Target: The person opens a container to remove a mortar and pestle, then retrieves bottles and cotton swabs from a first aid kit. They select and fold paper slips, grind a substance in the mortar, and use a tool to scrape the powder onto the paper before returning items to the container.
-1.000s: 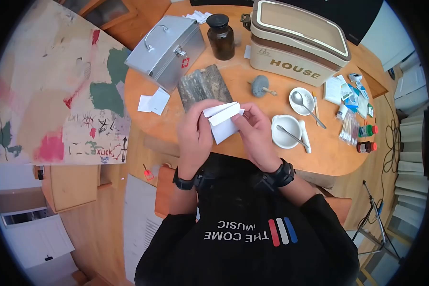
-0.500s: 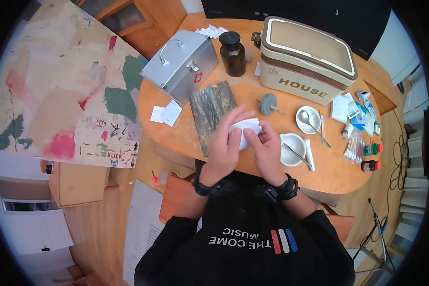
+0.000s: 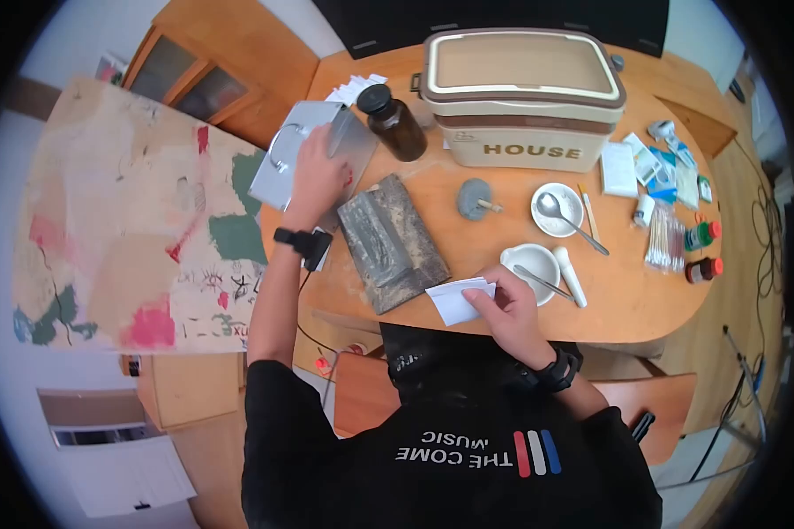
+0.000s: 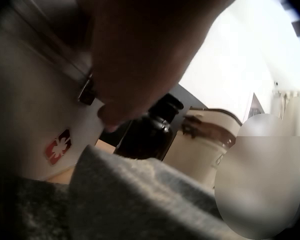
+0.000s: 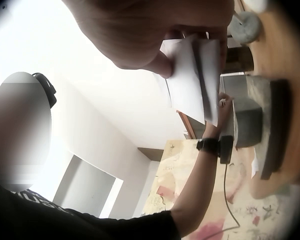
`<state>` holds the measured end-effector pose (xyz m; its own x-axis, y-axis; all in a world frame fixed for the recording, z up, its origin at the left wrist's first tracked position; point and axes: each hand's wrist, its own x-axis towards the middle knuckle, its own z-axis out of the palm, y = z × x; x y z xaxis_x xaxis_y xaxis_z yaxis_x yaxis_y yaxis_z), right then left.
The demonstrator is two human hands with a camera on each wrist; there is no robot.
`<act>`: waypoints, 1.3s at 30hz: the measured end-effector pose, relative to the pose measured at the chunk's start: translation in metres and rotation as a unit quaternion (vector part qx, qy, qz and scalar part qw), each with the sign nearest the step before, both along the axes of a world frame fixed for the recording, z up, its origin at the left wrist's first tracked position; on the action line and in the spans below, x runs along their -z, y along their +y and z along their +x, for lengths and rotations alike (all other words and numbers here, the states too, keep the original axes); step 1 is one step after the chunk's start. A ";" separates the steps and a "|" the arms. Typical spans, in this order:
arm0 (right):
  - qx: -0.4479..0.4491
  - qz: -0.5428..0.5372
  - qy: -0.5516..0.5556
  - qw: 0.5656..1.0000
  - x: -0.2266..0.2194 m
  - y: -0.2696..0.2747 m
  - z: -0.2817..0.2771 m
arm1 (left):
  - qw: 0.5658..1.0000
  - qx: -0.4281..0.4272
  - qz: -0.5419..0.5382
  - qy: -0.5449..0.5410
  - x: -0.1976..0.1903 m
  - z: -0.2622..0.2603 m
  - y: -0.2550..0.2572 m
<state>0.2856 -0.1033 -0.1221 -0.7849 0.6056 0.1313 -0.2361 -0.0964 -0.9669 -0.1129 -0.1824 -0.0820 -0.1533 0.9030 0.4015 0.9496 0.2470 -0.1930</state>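
Note:
My right hand (image 3: pixel 513 319) pinches folded white paper (image 3: pixel 459 300) between thumb and fingers above the table's front edge. Several layers of the paper (image 5: pixel 192 82) show in the right wrist view. My left hand (image 3: pixel 320 176) reaches over the silver metal case (image 3: pixel 282 181), near its front. In the left wrist view, my left hand's thumb tip lies close to the case's metal latch (image 4: pixel 86 91), and a red emblem with a white cross (image 4: pixel 58 146) is on the case. The left fingertips are mostly hidden. A grey stone slab with a raised long block (image 3: pixel 388 242) lies between my hands.
A brown bottle (image 3: pixel 399 128) and a beige HOUSE box (image 3: pixel 529 132) stand behind. A grey stone wheel (image 3: pixel 474 200) with a wooden axle, a white bowl (image 3: pixel 538 201) with a spoon, a white mortar (image 3: pixel 510 257), a pestle (image 3: pixel 571 278) and cotton swabs (image 3: pixel 664 238) lie rightward.
Both hands held the white paper together before. My left hand has let go and moved to the silver case; my right hand keeps the paper, now lower. The head view has shifted.

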 end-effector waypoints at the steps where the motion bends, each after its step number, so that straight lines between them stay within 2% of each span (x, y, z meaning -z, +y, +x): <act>1: 0.010 -0.002 0.013 1.000 0.005 0.003 0.003 | 0.998 0.031 0.023 -0.055 -0.005 -0.004 -0.005; 4: 0.038 -0.005 0.000 0.999 0.014 0.009 0.012 | 0.994 0.000 0.099 -0.052 -0.036 -0.002 -0.011; 7: 0.033 -0.045 -0.003 0.998 0.014 0.010 0.012 | 0.967 -0.147 0.165 -0.126 -0.030 -0.070 -0.019; 10: 0.029 -0.032 0.004 0.999 0.016 0.011 0.012 | 0.909 -0.188 0.101 -0.357 -0.037 -0.102 -0.018; 11: 0.028 -0.024 0.005 0.999 0.017 0.011 0.013 | 0.884 -0.206 0.114 -0.404 -0.038 -0.112 -0.016; 12: 0.029 -0.017 0.007 0.999 0.018 0.013 0.014 | 0.914 -0.209 0.112 -0.330 -0.035 -0.118 -0.018; 14: 0.034 -0.016 0.004 0.999 0.022 0.015 0.015 | 0.956 -0.209 0.104 -0.177 -0.041 -0.096 -0.018; 16: 0.040 -0.029 -0.005 0.999 0.029 0.016 0.017 | 0.993 -0.107 0.022 -0.040 -0.054 -0.037 -0.013; 17: 0.051 -0.035 0.004 0.998 0.029 0.018 0.016 | 0.998 -0.054 -0.018 0.030 -0.057 -0.014 -0.008; 20: 0.062 -0.048 0.016 0.997 0.028 0.019 0.016 | 0.994 -0.050 -0.017 0.091 -0.052 0.010 -0.005; 23: 0.040 -0.047 0.007 0.998 0.030 0.021 0.018 | 0.984 -0.011 -0.078 0.162 -0.056 0.013 -0.003; 26: 0.022 -0.046 0.000 0.999 0.031 0.019 0.018 | 0.984 0.004 -0.125 0.126 -0.038 0.000 -0.002; 27: 0.024 -0.043 -0.005 0.999 0.030 0.019 0.018 | 0.986 0.034 -0.133 0.093 -0.035 -0.003 -0.004; 30: 0.045 -0.039 0.016 0.998 0.033 0.020 0.017 | 0.990 0.027 -0.099 -0.101 -0.050 0.011 0.001; 33: 0.050 -0.040 -0.001 0.998 0.035 0.023 0.023 | 0.992 -0.043 0.110 -0.042 -0.045 -0.043 -0.010; 34: 0.048 -0.040 -0.014 0.998 0.034 0.025 0.025 | 0.978 -0.103 0.097 -0.155 -0.045 -0.060 -0.017; 36: 0.033 -0.070 -0.019 0.997 0.033 0.025 0.029 | 0.901 -0.212 0.073 -0.372 -0.047 -0.083 -0.025; 37: 0.027 -0.085 -0.020 0.996 0.032 0.025 0.030 | 0.902 -0.195 0.083 -0.375 -0.051 -0.083 -0.026; 39: 0.039 -0.058 -0.025 0.997 0.020 0.025 0.032 | 0.860 -0.256 0.088 -0.433 -0.083 -0.064 -0.018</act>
